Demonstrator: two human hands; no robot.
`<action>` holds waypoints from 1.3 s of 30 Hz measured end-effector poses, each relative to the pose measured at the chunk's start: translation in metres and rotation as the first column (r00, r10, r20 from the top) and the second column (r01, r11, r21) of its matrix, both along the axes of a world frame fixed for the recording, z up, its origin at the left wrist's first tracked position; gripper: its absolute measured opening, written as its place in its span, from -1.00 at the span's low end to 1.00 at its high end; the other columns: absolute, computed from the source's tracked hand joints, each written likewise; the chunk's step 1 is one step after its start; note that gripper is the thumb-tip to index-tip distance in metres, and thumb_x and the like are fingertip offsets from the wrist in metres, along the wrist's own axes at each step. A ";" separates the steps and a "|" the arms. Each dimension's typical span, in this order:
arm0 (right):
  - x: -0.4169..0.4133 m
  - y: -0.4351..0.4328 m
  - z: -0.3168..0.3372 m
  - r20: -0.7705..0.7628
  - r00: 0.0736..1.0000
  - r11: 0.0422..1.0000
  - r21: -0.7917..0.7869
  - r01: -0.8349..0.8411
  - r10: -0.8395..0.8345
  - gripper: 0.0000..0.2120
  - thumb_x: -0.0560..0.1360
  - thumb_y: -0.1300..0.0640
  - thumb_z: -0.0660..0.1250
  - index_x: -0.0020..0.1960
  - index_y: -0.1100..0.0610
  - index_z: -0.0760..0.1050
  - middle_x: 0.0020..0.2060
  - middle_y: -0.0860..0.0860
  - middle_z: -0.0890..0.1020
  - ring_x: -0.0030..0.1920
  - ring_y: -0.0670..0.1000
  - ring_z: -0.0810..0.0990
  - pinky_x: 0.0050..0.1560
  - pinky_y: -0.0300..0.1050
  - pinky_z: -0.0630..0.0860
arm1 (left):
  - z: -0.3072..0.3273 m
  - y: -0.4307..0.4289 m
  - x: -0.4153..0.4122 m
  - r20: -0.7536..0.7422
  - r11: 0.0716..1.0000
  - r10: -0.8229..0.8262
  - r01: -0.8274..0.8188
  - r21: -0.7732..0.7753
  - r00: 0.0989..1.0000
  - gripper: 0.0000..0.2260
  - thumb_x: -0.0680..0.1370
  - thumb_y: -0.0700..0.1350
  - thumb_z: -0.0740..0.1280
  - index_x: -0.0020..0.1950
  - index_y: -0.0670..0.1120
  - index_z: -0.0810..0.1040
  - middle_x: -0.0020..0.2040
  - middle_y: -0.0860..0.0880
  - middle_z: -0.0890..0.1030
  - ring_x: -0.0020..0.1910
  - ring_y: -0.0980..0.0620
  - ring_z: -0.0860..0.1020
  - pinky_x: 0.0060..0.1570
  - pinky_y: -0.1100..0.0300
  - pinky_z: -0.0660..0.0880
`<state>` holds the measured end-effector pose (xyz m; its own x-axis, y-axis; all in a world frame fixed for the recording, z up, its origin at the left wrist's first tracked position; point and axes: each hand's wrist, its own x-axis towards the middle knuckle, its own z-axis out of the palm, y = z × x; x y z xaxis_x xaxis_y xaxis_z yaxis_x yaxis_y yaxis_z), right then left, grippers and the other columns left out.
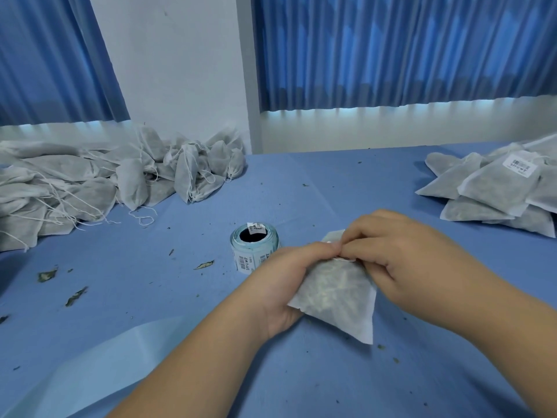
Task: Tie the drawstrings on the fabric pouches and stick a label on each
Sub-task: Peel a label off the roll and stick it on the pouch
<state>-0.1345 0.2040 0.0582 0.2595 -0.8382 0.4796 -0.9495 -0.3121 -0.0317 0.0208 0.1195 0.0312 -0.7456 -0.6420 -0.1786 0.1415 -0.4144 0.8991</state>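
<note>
A white fabric pouch [337,297] filled with dried leaves lies on the blue table [316,182] in front of me. My left hand [283,285] grips its left side, and my right hand [401,254] pinches its gathered neck. The fingertips of both hands meet there and hide the drawstring. Just left of my hands stands a roll of barcode labels [251,248]. A heap of unlabelled pouches [99,185] with loose strings fills the far left. At the far right, flat pouches form a stack [494,191], and the top one bears a label [519,165].
Dried leaf bits [204,264] are scattered over the blue table cover. A lighter blue sheet [99,366] lies at the near left. Blue curtains [391,49] and a white wall stand behind the table.
</note>
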 end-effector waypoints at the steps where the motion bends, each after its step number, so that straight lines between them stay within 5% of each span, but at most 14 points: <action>1: 0.000 0.000 0.000 0.007 1.000 1.000 0.006 0.001 -0.001 -0.71 0.44 0.36 0.31 0.01 0.06 0.67 -0.04 -0.10 0.62 -0.04 0.06 0.54 -0.15 0.06 0.54 | 0.000 -0.001 0.001 -0.002 1.000 0.014 -0.014 0.002 1.000 -0.83 0.52 -0.17 0.35 0.02 -0.22 0.65 -0.09 -0.15 0.67 -0.14 -0.06 0.67 -0.20 0.16 0.60; 6: 0.002 0.004 -0.001 0.067 0.998 0.999 -0.040 -0.008 0.010 -0.68 0.46 0.25 0.28 0.14 0.02 0.65 0.10 -0.08 0.60 0.09 0.03 0.54 0.07 -0.05 0.50 | 0.001 -0.003 0.001 -0.012 0.992 0.126 -0.126 0.004 0.992 -0.84 0.56 -0.19 0.30 0.00 -0.22 0.65 -0.08 -0.15 0.67 -0.14 -0.09 0.66 -0.23 0.16 0.57; 11: 0.007 0.003 0.000 0.413 0.909 0.997 -0.044 0.070 -0.046 -0.73 0.48 -0.21 0.34 -0.21 -0.06 0.66 -0.03 -0.21 0.56 0.07 -0.17 0.49 0.07 -0.43 0.30 | -0.002 -0.001 0.001 -0.001 0.946 0.204 -0.198 -0.256 0.979 -0.81 0.61 -0.10 0.29 0.00 -0.18 0.64 -0.16 -0.12 0.67 -0.21 -0.04 0.63 -0.29 0.18 0.53; 13: 0.011 -0.001 -0.003 0.565 0.819 0.989 -0.036 0.142 -0.097 -0.67 0.33 -0.30 0.39 -0.29 -0.03 0.55 -0.12 -0.17 0.52 -0.01 -0.18 0.50 0.00 -0.38 0.35 | -0.003 0.003 0.000 0.009 0.904 0.249 -0.229 -0.360 0.968 -0.79 0.60 -0.05 0.30 -0.02 -0.13 0.68 -0.10 -0.14 0.70 -0.14 -0.05 0.65 -0.15 0.13 0.55; 16: 0.013 -0.008 -0.006 0.743 0.630 0.971 0.117 0.209 -0.225 -0.61 0.19 -0.17 0.53 -0.13 -0.05 0.45 -0.11 -0.15 0.52 -0.10 -0.23 0.53 -0.13 -0.32 0.43 | -0.002 0.007 -0.003 -0.009 0.847 0.333 -0.303 -0.438 0.943 -0.75 0.55 0.02 0.34 -0.05 -0.14 0.69 -0.07 -0.18 0.71 -0.10 -0.10 0.67 -0.03 0.02 0.56; 20: 0.005 -0.009 -0.005 0.922 0.272 0.927 0.329 -0.178 -0.275 -0.58 0.32 0.07 0.57 0.11 0.09 0.52 -0.20 -0.04 0.71 -0.23 -0.11 0.69 -0.29 -0.25 0.57 | -0.001 0.011 -0.006 -0.046 0.801 0.379 -0.352 -0.483 0.924 -0.61 0.33 0.17 0.40 -0.11 -0.14 0.67 -0.14 -0.15 0.72 -0.16 -0.05 0.68 -0.10 0.08 0.59; 23: 0.002 -0.009 -0.006 0.961 0.164 0.942 0.254 -0.219 -0.221 -0.73 0.38 0.18 0.52 0.01 0.27 0.58 -0.27 0.07 0.71 -0.30 -0.03 0.68 -0.34 -0.23 0.56 | -0.002 0.013 -0.009 -0.067 0.785 0.378 -0.358 -0.506 0.924 -0.60 0.27 0.18 0.45 -0.12 -0.11 0.68 -0.17 -0.09 0.72 -0.22 0.03 0.67 -0.23 0.21 0.59; 26: -0.006 -0.011 -0.006 0.968 0.153 0.971 0.214 -0.105 -0.197 -0.74 0.40 0.14 0.52 -0.09 0.33 0.57 -0.33 0.11 0.68 -0.34 0.00 0.64 -0.32 -0.14 0.60 | -0.001 0.013 -0.013 -0.033 0.820 0.319 -0.293 -0.492 0.947 -0.66 0.30 0.01 0.61 -0.03 -0.10 0.67 -0.11 -0.09 0.72 -0.17 0.01 0.69 -0.26 0.24 0.57; 31: -0.015 -0.012 -0.004 0.971 0.184 0.988 0.156 -0.006 -0.152 -0.72 0.37 0.03 0.54 -0.21 0.22 0.55 -0.31 0.16 0.67 -0.35 0.02 0.62 -0.35 -0.10 0.57 | 0.005 0.015 -0.026 -0.034 0.872 0.270 -0.259 -0.415 0.962 -0.69 0.41 -0.08 0.51 0.10 -0.17 0.63 0.00 -0.20 0.70 -0.02 -0.15 0.68 -0.05 0.04 0.60; 35: -0.019 -0.011 -0.001 0.972 0.192 0.988 0.145 -0.049 -0.133 -0.64 0.35 -0.01 0.55 -0.10 0.25 0.56 -0.20 0.22 0.66 -0.25 0.04 0.61 -0.22 -0.05 0.53 | 0.013 0.020 -0.050 -0.047 0.847 0.394 -0.383 -0.368 0.918 -0.73 0.55 -0.01 0.36 0.03 -0.21 0.65 -0.07 -0.23 0.70 -0.13 -0.13 0.67 -0.10 0.03 0.59; 39: -0.032 -0.006 0.001 0.978 0.135 0.969 0.179 -0.168 -0.157 -0.80 0.42 0.19 0.50 0.01 0.16 0.57 -0.05 0.14 0.70 -0.04 0.08 0.69 0.05 0.02 0.59 | 0.019 0.026 -0.072 -0.033 0.820 0.494 -0.478 -0.314 0.869 -0.64 0.59 0.04 0.32 0.04 -0.28 0.64 -0.05 -0.29 0.69 -0.10 -0.20 0.67 0.01 -0.12 0.59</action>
